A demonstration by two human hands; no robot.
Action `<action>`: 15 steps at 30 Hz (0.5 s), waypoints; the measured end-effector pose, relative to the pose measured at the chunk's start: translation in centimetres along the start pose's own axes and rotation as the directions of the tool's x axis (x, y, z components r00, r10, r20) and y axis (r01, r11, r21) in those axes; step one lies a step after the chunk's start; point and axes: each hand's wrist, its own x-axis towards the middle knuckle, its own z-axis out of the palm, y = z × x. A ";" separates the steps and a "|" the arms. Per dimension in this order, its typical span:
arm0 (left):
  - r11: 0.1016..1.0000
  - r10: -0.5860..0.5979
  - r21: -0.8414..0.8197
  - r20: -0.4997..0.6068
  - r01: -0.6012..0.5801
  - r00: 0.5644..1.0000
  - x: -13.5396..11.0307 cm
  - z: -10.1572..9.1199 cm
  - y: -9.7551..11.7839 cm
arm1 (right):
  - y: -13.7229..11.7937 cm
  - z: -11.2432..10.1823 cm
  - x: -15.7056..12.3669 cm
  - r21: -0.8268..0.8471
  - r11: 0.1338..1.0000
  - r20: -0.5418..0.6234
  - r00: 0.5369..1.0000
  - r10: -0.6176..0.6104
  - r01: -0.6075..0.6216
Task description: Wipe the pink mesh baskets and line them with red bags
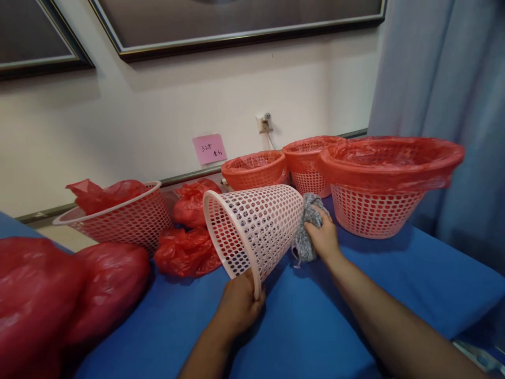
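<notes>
A pale pink perforated plastic basket point(256, 226) lies tipped on its side on the blue surface, its open mouth turned left towards me. My left hand point(239, 305) is closed on the lower rim of that mouth. My right hand point(323, 234) presses a grey knitted cloth point(310, 223) against the basket's bottom end, fingers curled over the cloth.
Three baskets lined with red bags point(390, 181) point(311, 158) point(254, 168) stand at the back right. Another basket point(118, 218) with a loose red bag leans at the left. Crumpled red bags point(185, 250) point(59, 300) lie left. A blue-grey curtain point(445, 79) hangs right.
</notes>
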 end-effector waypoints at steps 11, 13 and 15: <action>0.959 0.092 -0.243 -0.233 -0.149 0.968 -0.3 -0.5 0.6 | -5.7 -0.4 -8.0 0.368 0.604 0.397 0.468 -0.789 0.707; 0.940 0.120 -0.270 -0.311 -0.208 0.943 -0.3 -0.8 0.5 | -5.4 -0.2 -7.9 0.350 0.626 0.403 0.491 -0.772 0.697; 0.937 0.114 -0.275 -0.337 -0.213 0.935 -0.3 -0.9 0.3 | -4.9 0.1 -7.3 0.271 0.687 0.375 0.583 -0.721 0.674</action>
